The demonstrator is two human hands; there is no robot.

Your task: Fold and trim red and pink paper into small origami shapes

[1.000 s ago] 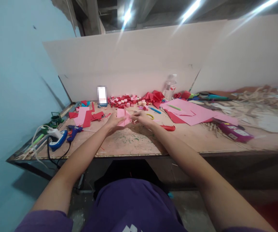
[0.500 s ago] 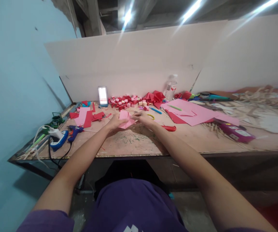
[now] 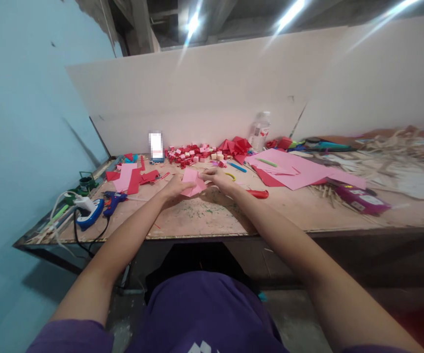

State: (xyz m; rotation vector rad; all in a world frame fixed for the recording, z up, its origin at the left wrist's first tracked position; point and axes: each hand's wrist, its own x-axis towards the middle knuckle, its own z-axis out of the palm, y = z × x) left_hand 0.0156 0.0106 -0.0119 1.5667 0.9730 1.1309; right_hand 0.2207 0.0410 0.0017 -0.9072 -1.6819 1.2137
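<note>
A small piece of folded pink paper (image 3: pixel 191 182) is held up over the middle of the table. My left hand (image 3: pixel 175 186) grips it from the left, with the thumb lying across its front. At its upper right edge, my right hand (image 3: pixel 215 177) pinches the paper between thumb and fingers. Creases run across the sheet, and its far side is hidden. Behind both hands spreads a heap of small red and pink paper cubes (image 3: pixel 190 155). A yellow ring-shaped handle (image 3: pixel 230 176) lies just beyond my right hand.
Left are red and pink paper scraps (image 3: pixel 134 180), a glue gun (image 3: pixel 114 202) and a blue power strip (image 3: pixel 90 214). A phone (image 3: pixel 156 147) stands behind. Rightward lie a red cutter (image 3: pixel 258 194), large pink sheets (image 3: pixel 289 171), a bottle (image 3: pixel 259 131) and a purple packet (image 3: pixel 361 199).
My right fingertips have shifted slightly along the paper's right edge, and the sheet is tilted a little differently. Both hands stay in nearly the same place.
</note>
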